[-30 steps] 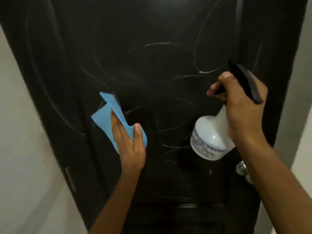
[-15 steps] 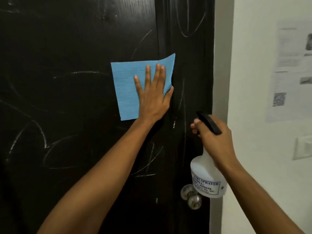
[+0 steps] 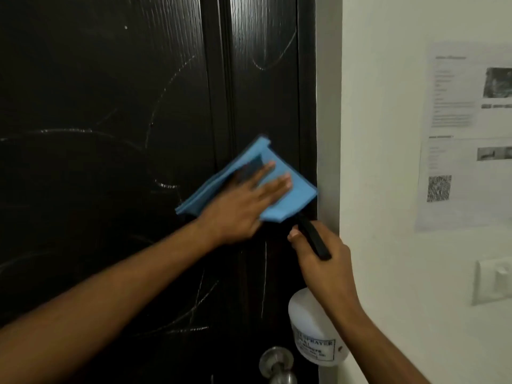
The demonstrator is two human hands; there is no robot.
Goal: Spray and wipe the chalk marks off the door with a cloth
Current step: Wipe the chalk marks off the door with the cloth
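Left hand (image 3: 243,206) flat on folded blue cloth (image 3: 288,200) against chalk-streaked black door (image 3: 110,189), right hand (image 3: 324,270) gripping white spray bottle (image 3: 313,345).

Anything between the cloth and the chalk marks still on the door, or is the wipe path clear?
Nothing visible blocks it. The left hand presses the blue cloth flat on the door near its right edge. Chalk marks lie on bare door to the left, above and below. The spray bottle, in the right hand, hangs lower right, clear.

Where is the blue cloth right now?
The cloth is flat against the door near its right edge, under the left hand, just above the spray bottle.
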